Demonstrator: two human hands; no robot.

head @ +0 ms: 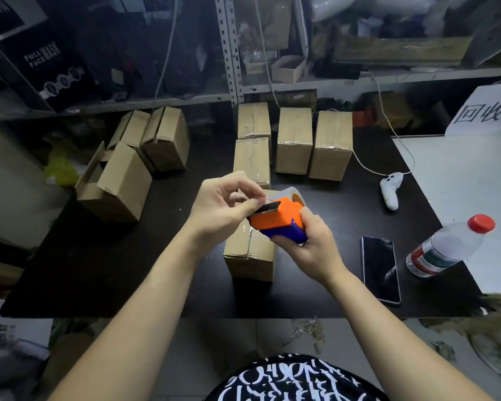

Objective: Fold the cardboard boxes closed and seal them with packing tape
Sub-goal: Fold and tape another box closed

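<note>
The orange-and-blue tape dispenser (275,219) was gripped from below by the right hand (310,250), and the loose tape end (262,198) at its cutter was pinched by the left hand (223,206). Both hands were held together just over a cardboard box (250,256) on the dark tabletop (128,270). Taped boxes (294,140) were lined up behind it, with open-flapped boxes (119,183) off to the left.

dim, bluish light; shelves (156,53) murky and soft; wide-angle bending at edges; glare on white surface (460,198).
</note>
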